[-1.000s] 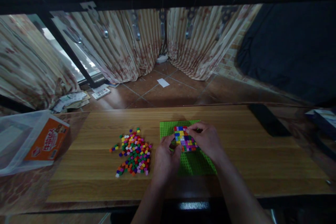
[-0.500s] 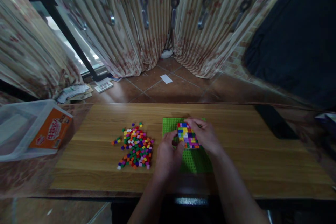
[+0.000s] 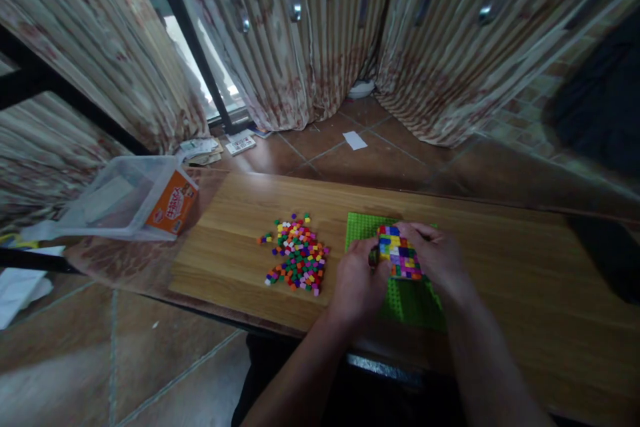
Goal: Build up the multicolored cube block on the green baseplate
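A flat multicoloured block [image 3: 399, 255] made of small square bricks is between my two hands, over a green studded baseplate [image 3: 407, 307]. My left hand [image 3: 360, 280] grips its left edge, thumb at the lower left corner, with a dark gap beneath the fingers. From the right, my right hand [image 3: 443, 257] holds the opposite edge, its fingers bent over the top corner. Whether the block touches the baseplate cannot be told. To the left of the baseplate, a loose pile of small coloured cubes [image 3: 303, 257] lies on the wooden table [image 3: 225, 247].
A clear plastic bin [image 3: 123, 197] with an orange label stands beyond the table's left end. At the right lies a dark flat object [image 3: 607, 257]. Papers [image 3: 200, 150] and a white sheet [image 3: 355, 140] are on the tiled floor, before striped curtains [image 3: 320, 47].
The head view has turned left and tilted, so everything appears shifted right and more of the left floor shows. Both hands still hold the brick block over the baseplate.
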The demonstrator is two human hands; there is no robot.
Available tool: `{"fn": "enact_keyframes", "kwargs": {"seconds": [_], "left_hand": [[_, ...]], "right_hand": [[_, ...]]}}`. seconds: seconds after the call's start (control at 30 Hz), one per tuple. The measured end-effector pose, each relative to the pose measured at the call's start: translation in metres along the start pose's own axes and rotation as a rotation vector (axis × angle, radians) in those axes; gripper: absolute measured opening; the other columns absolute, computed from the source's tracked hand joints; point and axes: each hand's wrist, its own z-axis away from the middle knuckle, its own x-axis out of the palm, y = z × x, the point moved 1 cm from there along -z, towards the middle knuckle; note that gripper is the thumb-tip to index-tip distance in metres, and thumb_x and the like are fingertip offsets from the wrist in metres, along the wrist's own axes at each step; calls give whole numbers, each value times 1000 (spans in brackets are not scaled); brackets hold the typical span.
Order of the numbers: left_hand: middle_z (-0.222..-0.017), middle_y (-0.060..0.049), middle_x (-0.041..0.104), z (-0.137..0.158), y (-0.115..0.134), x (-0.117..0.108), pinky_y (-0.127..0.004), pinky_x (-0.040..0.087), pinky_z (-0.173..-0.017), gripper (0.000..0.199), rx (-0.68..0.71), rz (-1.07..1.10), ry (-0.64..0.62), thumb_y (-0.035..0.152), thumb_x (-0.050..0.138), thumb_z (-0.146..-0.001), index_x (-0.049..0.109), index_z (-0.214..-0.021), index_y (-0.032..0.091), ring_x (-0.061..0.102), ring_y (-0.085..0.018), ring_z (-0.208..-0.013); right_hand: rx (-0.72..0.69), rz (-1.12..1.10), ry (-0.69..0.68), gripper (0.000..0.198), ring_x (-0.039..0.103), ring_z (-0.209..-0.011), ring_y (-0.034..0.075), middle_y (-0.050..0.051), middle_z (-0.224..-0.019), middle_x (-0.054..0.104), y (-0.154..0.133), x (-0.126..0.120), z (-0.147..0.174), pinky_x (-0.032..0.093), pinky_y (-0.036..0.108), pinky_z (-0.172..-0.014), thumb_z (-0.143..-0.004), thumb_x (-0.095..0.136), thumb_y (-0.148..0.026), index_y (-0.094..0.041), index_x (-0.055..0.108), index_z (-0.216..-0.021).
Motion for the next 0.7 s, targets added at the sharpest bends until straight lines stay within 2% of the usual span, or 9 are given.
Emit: {"fn": "enact_keyframes", "kwargs": {"seconds": [0.13,0.27,0.33,0.43,0.5,0.57,0.63,0.7], "left_hand": [[-113,-13,67,2,0,1,-36,52,-84,37,4,-16,-8,27,57,-85,64,-120,17,65,-23,-92],[-110,-14,68,2,2,-1,-35,53,-81,37,-9,14,8,29,55,-87,65,-119,15,65,-22,-86],[-108,-12,69,2,2,-4,-34,53,-81,35,-10,59,48,31,56,-87,65,-118,16,65,-21,-86],[-107,-10,70,-2,0,-14,-32,53,-79,32,2,162,150,33,55,-89,67,-114,18,65,-20,-87],[-104,-9,71,-7,-3,-25,-30,53,-76,29,2,265,214,32,55,-89,68,-110,17,65,-18,-83],[-99,-8,71,-13,-6,-40,-27,52,-72,26,1,374,275,31,56,-88,69,-105,15,65,-16,-78],[-91,-7,72,-17,-9,-58,-25,50,-68,25,2,444,372,31,58,-86,70,-101,15,64,-14,-75],[-87,-5,71,-19,-11,-78,-24,49,-66,22,-18,505,486,31,63,-82,71,-96,15,62,-13,-73]], "right_hand": [[35,-10,27,35,67,-69,20,4,-75,74,-3,0,5,50,29,-59,-70,70,-50,-18,77,-81],[9,74,28,34,68,-71,22,4,-74,74,-6,-1,7,52,30,-61,-74,66,-50,-18,77,-81],[-51,159,48,36,69,-77,23,5,-82,75,-7,-2,7,53,33,-68,-78,62,-50,-18,77,-86],[-197,263,229,37,69,-87,26,9,-93,75,-12,-4,10,53,41,-80,-83,58,-48,-16,76,-93],[-312,247,363,36,69,-88,26,10,-95,75,-19,-4,18,53,44,-85,-85,58,-46,-15,75,-95],[-399,170,400,32,69,-86,24,9,-93,74,-30,0,31,53,44,-85,-86,60,-44,-17,74,-95],[-427,105,325,25,68,-85,22,6,-93,74,-42,9,48,53,40,-82,-85,63,-42,-21,74,-93],[-464,107,127,18,67,-82,19,3,-90,73,-52,23,65,52,34,-76,-87,63,-38,-23,73,-91]]}}
